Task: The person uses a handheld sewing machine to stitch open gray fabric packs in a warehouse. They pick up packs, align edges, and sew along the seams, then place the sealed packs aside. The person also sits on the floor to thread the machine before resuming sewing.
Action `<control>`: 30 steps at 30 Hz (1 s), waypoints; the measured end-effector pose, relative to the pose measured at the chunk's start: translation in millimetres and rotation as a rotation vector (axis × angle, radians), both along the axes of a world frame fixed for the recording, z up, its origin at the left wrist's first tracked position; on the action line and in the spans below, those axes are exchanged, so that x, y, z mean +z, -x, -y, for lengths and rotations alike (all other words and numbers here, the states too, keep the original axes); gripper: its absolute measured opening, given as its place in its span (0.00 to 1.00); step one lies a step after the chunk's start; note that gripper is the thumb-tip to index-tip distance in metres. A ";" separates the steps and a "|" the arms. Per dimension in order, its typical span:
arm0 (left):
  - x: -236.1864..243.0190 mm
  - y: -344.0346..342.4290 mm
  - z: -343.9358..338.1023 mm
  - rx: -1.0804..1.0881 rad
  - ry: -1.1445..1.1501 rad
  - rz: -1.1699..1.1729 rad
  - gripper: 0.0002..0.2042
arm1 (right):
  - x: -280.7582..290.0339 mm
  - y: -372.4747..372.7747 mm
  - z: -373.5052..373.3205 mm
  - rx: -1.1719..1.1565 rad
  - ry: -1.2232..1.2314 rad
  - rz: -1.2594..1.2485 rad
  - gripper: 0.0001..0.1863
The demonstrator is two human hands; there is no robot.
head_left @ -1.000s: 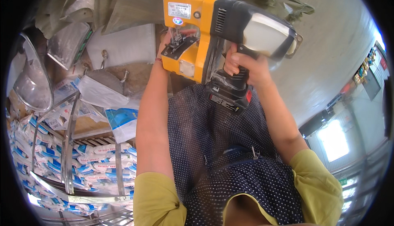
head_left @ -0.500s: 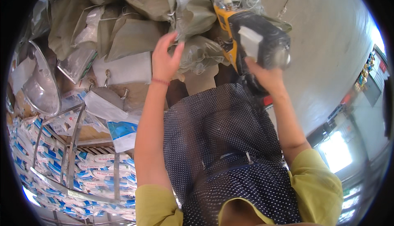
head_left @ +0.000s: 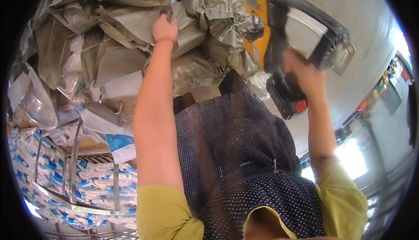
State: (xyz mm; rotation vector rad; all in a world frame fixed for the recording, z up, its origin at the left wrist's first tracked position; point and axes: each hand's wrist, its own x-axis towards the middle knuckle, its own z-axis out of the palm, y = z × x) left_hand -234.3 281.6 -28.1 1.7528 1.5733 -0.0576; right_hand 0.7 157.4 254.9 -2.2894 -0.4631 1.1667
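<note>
My right hand (head_left: 303, 72) grips the handle of a yellow and black cordless bag sewing machine (head_left: 255, 26). The machine is raised on the right, in front of a smooth grey surface, and a black battery pack with a red patch hangs below the grip. Over the khaki woven sacks (head_left: 118, 24) my left hand (head_left: 165, 29) is closed. A small dark thing shows at its fingertips, but what it holds is not clear. Close by, another sack (head_left: 214, 8) stands with its top bunched.
On the left is a metal basin (head_left: 41, 104). Below it a metal-framed rack (head_left: 75, 166) stands by several piled white and blue packages (head_left: 98, 183). A blue and white bag (head_left: 120, 146) lies near my left forearm. The pale grey surface (head_left: 371, 43) extends at right.
The sewing machine has moved right and been lifted closer to the camera. My left hand has gone from open fingers to closed, reaching farther up and left over the sacks.
</note>
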 end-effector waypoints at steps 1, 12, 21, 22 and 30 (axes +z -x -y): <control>3.4 7.3 17.1 -0.055 -0.042 0.093 0.14 | -4.7 -6.0 -3.0 0.048 0.089 0.031 0.06; 11.2 -10.6 -0.6 0.131 -0.277 0.296 0.12 | -73.2 41.9 -115.7 0.717 -0.043 0.119 0.21; 22.2 -14.7 33.1 0.468 -0.084 0.537 0.05 | -112.0 78.0 -172.3 0.933 -0.317 0.094 0.17; 22.5 -14.2 30.2 0.495 -0.099 0.531 0.05 | -114.1 81.1 -173.5 0.961 -0.275 0.056 0.17; -2.2 -15.9 15.7 0.388 -0.133 0.404 0.08 | -135.9 95.0 -179.6 1.147 -0.203 -0.003 0.17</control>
